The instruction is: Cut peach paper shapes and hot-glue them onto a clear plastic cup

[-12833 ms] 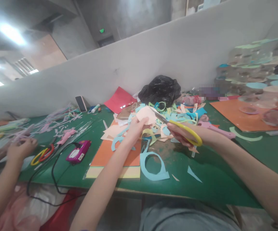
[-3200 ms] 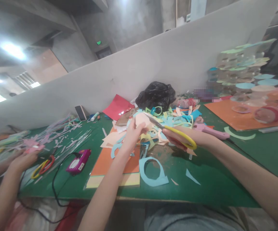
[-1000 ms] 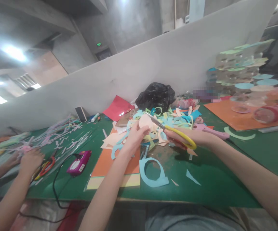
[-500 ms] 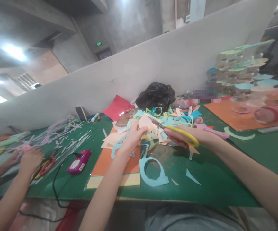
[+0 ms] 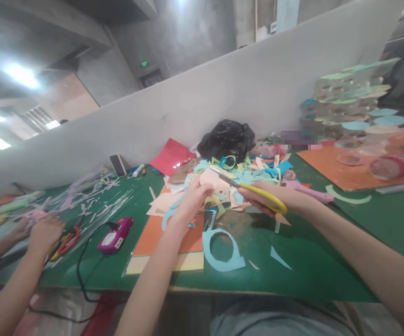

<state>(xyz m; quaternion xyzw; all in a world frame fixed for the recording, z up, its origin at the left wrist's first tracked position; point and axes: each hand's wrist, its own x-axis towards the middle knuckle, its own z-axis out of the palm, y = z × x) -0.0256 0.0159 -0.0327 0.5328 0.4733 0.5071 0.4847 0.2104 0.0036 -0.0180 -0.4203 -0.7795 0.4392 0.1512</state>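
Note:
My left hand (image 5: pixel 194 198) pinches a rounded piece of pale peach paper (image 5: pixel 210 177) above the heap of scraps. Yellow-handled scissors (image 5: pixel 266 197) are in my right hand (image 5: pixel 258 198), its fingers through the loops. Their blades (image 5: pixel 224 177) point left and lie at the paper's right edge. Below and behind both hands spread paper scraps (image 5: pixel 254 175) in blue, green and peach. Under my left forearm is a stack of orange and cream sheets (image 5: pixel 149 238). A blue paper offcut with a round hole (image 5: pixel 222 266) rests near the table's front edge.
A co-worker's hands (image 5: pixel 46 233) work at the left beside orange-handled scissors (image 5: pixel 69 240). A purple power strip (image 5: pixel 116 237) with a black cord lies between us. Behind the scraps sits a black plastic bag (image 5: pixel 228 140); a pink glue gun (image 5: pixel 308 192) and paper discs (image 5: pixel 356 125) are at right.
The peach paper and my left hand have shifted very slightly left and down. The scissors remain at the paper's edge, barely moved. The table things look the same.

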